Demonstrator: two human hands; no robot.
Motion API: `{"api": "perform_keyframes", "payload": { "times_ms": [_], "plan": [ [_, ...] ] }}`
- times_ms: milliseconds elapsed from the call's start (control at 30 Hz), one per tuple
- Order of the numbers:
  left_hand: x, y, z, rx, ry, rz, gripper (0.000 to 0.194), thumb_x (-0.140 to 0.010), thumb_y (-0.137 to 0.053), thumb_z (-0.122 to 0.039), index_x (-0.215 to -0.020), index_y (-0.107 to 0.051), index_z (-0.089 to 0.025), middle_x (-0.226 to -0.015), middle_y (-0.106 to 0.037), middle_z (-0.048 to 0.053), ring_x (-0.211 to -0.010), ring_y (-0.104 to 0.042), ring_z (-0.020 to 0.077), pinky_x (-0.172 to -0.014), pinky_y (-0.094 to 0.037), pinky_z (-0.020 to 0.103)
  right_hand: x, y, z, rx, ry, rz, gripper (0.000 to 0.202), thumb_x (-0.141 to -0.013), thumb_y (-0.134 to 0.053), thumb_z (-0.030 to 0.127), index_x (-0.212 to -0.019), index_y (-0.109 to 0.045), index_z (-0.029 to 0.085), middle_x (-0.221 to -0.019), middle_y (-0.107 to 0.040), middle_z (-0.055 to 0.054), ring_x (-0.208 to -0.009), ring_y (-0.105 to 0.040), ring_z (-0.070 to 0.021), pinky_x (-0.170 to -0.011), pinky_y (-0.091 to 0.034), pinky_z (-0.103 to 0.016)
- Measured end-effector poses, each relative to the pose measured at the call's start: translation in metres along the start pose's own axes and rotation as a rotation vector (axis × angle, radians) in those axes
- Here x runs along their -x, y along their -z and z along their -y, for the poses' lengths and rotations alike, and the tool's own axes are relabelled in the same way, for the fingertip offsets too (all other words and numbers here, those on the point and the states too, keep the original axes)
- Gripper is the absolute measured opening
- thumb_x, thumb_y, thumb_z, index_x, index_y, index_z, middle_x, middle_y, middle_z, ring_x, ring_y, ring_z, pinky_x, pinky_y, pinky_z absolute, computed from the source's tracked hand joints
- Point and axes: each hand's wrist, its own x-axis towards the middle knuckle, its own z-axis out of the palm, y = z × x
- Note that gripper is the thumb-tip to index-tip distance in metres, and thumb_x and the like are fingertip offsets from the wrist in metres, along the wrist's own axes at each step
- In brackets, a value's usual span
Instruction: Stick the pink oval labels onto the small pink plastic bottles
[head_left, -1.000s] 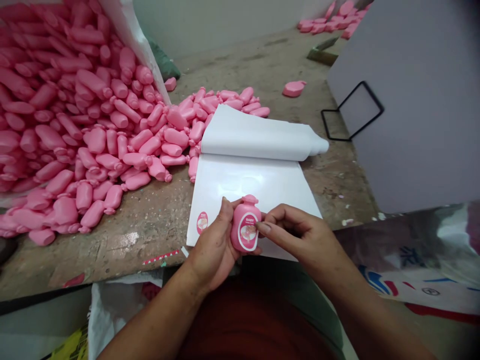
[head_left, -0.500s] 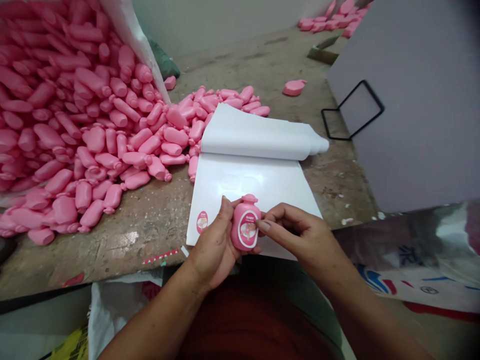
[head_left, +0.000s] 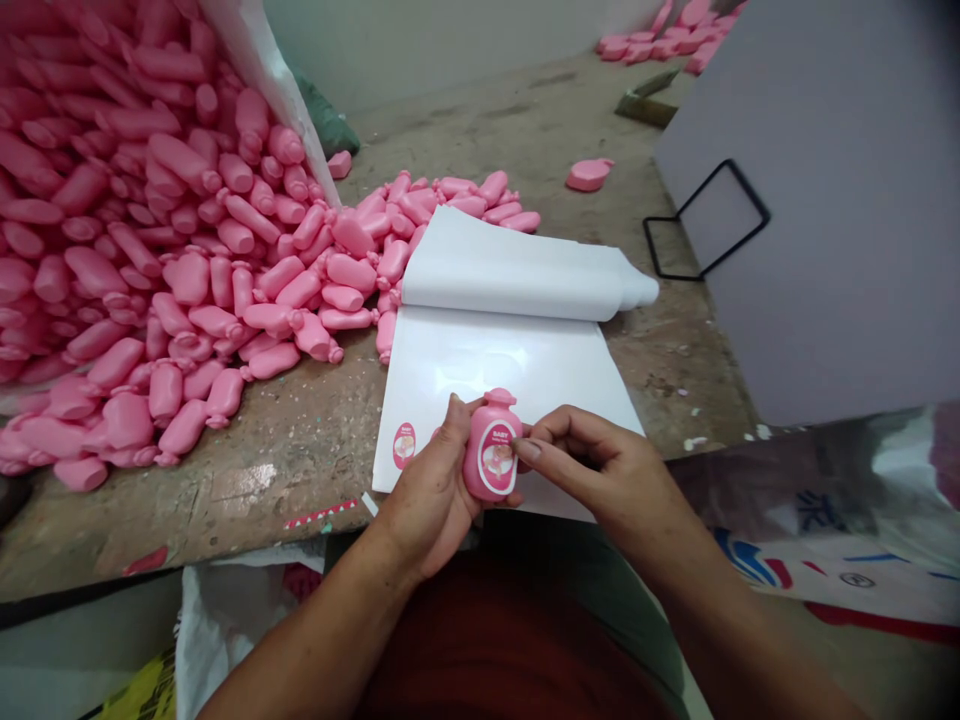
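A small pink bottle with an oval "BABY" label on its front is held upright, cap up, in my left hand. My right hand has its thumb and bent fingers at the bottle's right side, the thumb tip touching the label's edge; its fingers look pinched, and whether they grip the bottle is hard to tell. Under and behind both hands lies a white label sheet, its far part folded over in a roll. One oval sticker shows at the sheet's near left corner.
Many pink bottles spill from a large white sack across the left of the worn table. One pink bottle lies apart at the back. A black wire frame stands by a grey panel on the right.
My left thumb has shifted very slightly right, and a bit of another sticker now shows beside it. The bottle and my right hand are almost unmoved.
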Motion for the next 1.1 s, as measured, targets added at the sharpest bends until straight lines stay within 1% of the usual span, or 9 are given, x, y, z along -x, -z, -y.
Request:
{"api": "perform_keyframes", "payload": {
  "times_ms": [200, 500, 700, 867, 1000, 1100],
  "plan": [
    [0.001, 0.0, 0.001, 0.011, 0.005, -0.022, 0.045, -0.101, -0.035, -0.05, -0.116, -0.063, -0.018, -0.099, -0.068, 0.008, -0.071, -0.062, 0.0114, -0.061, -0.054, 0.021, 0.0, -0.001, 0.001, 0.008, 0.014, -0.009, 0.028, -0.075, -0.071, 0.044, -0.064, -0.059, 0.022, -0.061, -0.059, 0.001, -0.059, -0.052, -0.0141, -0.055, -0.041, -0.027],
    [0.001, -0.002, -0.002, 0.094, 0.055, 0.009, 0.046, -0.102, -0.028, -0.048, -0.112, -0.061, -0.017, -0.087, -0.065, 0.006, -0.062, -0.06, 0.0106, -0.056, -0.055, 0.022, 0.0, -0.001, 0.0, -0.006, 0.005, 0.014, 0.029, -0.077, -0.071, 0.046, -0.066, -0.06, 0.022, -0.064, -0.061, 0.0, -0.06, -0.054, -0.0143, -0.057, -0.043, -0.027],
    [0.001, -0.002, 0.0, 0.056, 0.005, -0.02, 0.044, -0.1, -0.037, -0.05, -0.115, -0.063, -0.018, -0.091, -0.066, 0.006, -0.066, -0.062, 0.0109, -0.058, -0.055, 0.021, 0.0, 0.0, -0.001, 0.001, 0.01, -0.002, 0.03, -0.075, -0.072, 0.047, -0.065, -0.06, 0.022, -0.064, -0.062, 0.0, -0.061, -0.055, -0.0151, -0.057, -0.044, -0.027],
    [0.0, -0.001, -0.001, 0.134, 0.051, 0.015, 0.044, -0.101, -0.035, -0.049, -0.113, -0.064, -0.017, -0.084, -0.065, 0.004, -0.06, -0.06, 0.0108, -0.056, -0.055, 0.023, -0.001, 0.0, -0.005, -0.047, 0.002, 0.014, 0.029, -0.076, -0.072, 0.047, -0.066, -0.062, 0.022, -0.064, -0.064, 0.0, -0.06, -0.055, -0.015, -0.057, -0.044, -0.027],
    [0.0, 0.0, -0.001, 0.142, 0.062, 0.02, 0.046, -0.099, -0.041, -0.052, -0.113, -0.064, -0.016, -0.086, -0.066, 0.006, -0.066, -0.063, 0.0131, -0.055, -0.055, 0.024, -0.002, 0.0, -0.008, -0.121, -0.009, 0.039, 0.03, -0.074, -0.074, 0.049, -0.066, -0.061, 0.022, -0.064, -0.065, -0.001, -0.061, -0.056, -0.0156, -0.057, -0.044, -0.027],
    [0.0, -0.001, 0.001, 0.107, 0.025, -0.01, 0.044, -0.099, -0.042, -0.051, -0.113, -0.064, -0.016, -0.085, -0.065, 0.005, -0.068, -0.063, 0.0137, -0.056, -0.054, 0.024, -0.003, 0.001, -0.009, -0.15, -0.019, 0.046, 0.032, -0.075, -0.073, 0.05, -0.067, -0.06, 0.022, -0.064, -0.062, 0.0, -0.059, -0.054, -0.014, -0.055, -0.042, -0.026]
  ]
}}
